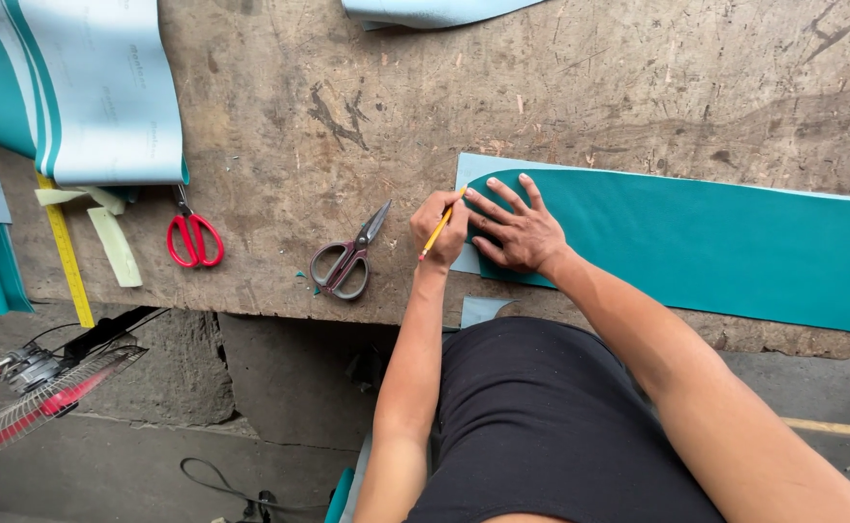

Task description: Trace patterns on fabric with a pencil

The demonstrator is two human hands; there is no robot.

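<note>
Now the left hand [441,225] has its grip closed around a yellow pencil [436,232], while the right hand [517,232] presses flat, fingers spread, on the teal sheet [715,247] on the wooden surface [347,116].

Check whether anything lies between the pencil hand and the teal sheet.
Nothing visible does. The left hand holds the pencil at the teal sheet's rounded end, beside the right hand pressed flat on it.
</note>
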